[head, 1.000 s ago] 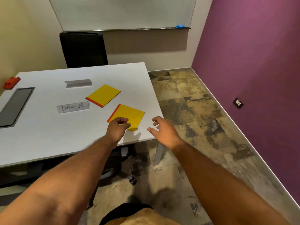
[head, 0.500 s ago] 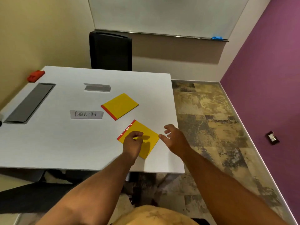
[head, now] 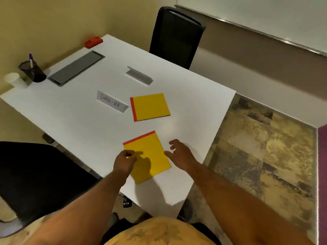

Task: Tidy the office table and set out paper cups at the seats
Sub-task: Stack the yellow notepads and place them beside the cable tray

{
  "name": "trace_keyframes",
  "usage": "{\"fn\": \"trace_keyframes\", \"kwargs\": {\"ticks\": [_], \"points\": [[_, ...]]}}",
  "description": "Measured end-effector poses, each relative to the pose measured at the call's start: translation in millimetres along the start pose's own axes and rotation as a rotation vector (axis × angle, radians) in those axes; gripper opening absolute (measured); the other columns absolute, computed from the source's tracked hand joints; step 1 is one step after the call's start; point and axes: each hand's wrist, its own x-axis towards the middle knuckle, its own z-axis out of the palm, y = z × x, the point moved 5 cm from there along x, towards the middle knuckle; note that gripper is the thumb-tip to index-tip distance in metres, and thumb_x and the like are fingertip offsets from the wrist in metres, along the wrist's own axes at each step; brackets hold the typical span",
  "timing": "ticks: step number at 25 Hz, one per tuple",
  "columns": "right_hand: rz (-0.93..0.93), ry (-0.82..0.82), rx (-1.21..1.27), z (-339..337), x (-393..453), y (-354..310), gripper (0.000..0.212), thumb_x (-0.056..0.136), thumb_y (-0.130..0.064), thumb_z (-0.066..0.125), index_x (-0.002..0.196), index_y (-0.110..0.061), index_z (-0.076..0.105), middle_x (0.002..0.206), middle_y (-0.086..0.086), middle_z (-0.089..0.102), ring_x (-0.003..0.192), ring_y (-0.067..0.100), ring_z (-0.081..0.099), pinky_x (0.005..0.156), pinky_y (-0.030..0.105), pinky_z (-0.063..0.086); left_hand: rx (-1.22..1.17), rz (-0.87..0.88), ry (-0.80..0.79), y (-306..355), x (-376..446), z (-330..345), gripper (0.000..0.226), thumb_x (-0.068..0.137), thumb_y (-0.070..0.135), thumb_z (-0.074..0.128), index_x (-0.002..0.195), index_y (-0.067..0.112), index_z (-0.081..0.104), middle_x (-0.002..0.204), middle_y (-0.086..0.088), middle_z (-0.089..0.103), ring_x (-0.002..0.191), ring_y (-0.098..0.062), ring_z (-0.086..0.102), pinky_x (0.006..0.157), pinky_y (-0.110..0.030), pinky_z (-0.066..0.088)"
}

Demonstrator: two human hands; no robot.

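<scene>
Meanwhile, at the white tabletop (head: 70, 110), the left hand (head: 123, 160) curls its grip at the near yellow notepad's (head: 150, 156) left edge, whether pinching it I cannot tell; the right hand (head: 182, 155), fingers apart, hovers beside its right edge. A paper cup (head: 13, 79) stands at the far-left corner.
</scene>
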Motion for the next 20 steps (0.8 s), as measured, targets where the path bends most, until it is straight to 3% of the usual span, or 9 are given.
{"fn": "trace_keyframes", "kwargs": {"ticks": [4,6,10,12,14,17,20], "points": [[-0.047,-0.212,-0.069,11,29,12,0.066,0.094,-0.041,0.077,0.148,-0.017,0.049,0.141,0.012,0.062,0.124,0.027,0.063,0.093,0.033,0.053,-0.057,-0.067,0.076,-16,-13,26,0.033,0.094,0.004,0.067,0.125,0.015,0.065,0.131,-0.008,0.065,0.105,-0.028,0.063,0.078,-0.035,0.047],[-0.041,-0.332,-0.099,28,37,17,0.076,0.094,-0.040,0.078,0.155,-0.015,0.042,0.151,0.016,0.052,0.133,0.032,0.057,0.105,0.043,0.052,-0.043,-0.136,0.120,-24,-18,35,0.042,0.093,0.007,0.069,0.133,0.016,0.063,0.135,-0.008,0.064,0.099,-0.025,0.063,0.073,-0.032,0.048],[-0.034,-0.378,-0.175,56,32,27,0.090,0.091,-0.038,0.081,0.162,-0.013,0.032,0.162,0.015,0.037,0.148,0.035,0.042,0.120,0.046,0.040,0.051,-0.223,0.133,-44,-26,39,0.071,0.091,0.014,0.075,0.155,0.015,0.046,0.150,-0.015,0.053,0.128,-0.035,0.057,0.097,-0.041,0.050],[0.040,-0.335,-0.072,60,31,30,0.093,0.088,-0.033,0.085,0.163,-0.014,0.032,0.162,0.015,0.037,0.148,0.035,0.042,0.120,0.046,0.040,0.001,-0.240,0.102,-46,-25,43,0.079,0.090,0.014,0.078,0.158,0.012,0.039,0.152,-0.014,0.051,0.131,-0.034,0.054,0.102,-0.043,0.048],[0.163,-0.288,0.084,60,31,31,0.090,0.086,-0.028,0.087,0.160,-0.013,0.038,0.157,0.016,0.044,0.141,0.036,0.049,0.116,0.048,0.045,-0.083,-0.300,0.104,-48,-20,39,0.069,0.090,0.013,0.078,0.151,0.012,0.046,0.137,-0.010,0.054,0.118,-0.033,0.056,0.094,-0.041,0.047],[0.287,-0.290,0.264,58,34,36,0.067,0.091,-0.019,0.082,0.150,-0.004,0.052,0.145,0.020,0.060,0.128,0.041,0.061,0.111,0.054,0.050,-0.260,-0.507,0.046,-57,-21,32,0.023,0.094,0.014,0.074,0.113,0.006,0.064,0.106,-0.014,0.057,0.094,-0.030,0.055,0.081,-0.043,0.045],[0.298,-0.315,0.097,62,25,41,0.054,0.099,-0.020,0.073,0.147,-0.001,0.055,0.143,0.023,0.061,0.128,0.042,0.061,0.110,0.049,0.050,-0.346,-0.560,-0.075,-61,-30,46,0.006,0.096,0.018,0.073,0.101,0.014,0.072,0.113,-0.012,0.064,0.102,-0.028,0.060,0.084,-0.041,0.049]]}}
